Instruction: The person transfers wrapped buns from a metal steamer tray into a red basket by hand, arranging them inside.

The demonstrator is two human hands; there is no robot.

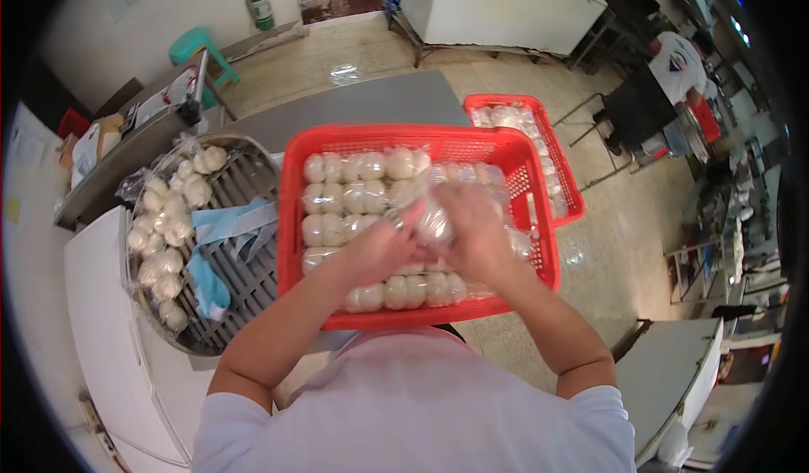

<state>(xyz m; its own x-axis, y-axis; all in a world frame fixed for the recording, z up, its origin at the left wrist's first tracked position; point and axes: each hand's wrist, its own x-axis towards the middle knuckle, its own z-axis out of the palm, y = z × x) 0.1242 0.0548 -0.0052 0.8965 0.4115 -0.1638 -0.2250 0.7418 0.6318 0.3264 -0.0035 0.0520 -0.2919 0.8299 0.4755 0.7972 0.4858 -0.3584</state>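
A red plastic basket point(291, 212) holds rows of round white buns point(403, 292) packed in clear plastic. Above the middle of these rows, my left hand point(383, 241) and my right hand point(474, 224) close around a clear-wrapped pack of buns point(435, 225). The left hand grips it from the left side and the right hand from the right. Both hands are somewhat blurred, and the right one partly hides the pack. Whether the pack touches the rows below, I cannot tell.
At left, a round slatted tray point(268, 292) bears more bagged buns point(173, 224) and blue cloths point(232, 223). A grey table point(362, 102) lies behind the basket. Another red basket point(575, 195) of wrapped buns stands at right. A person point(678, 67) works farther right.
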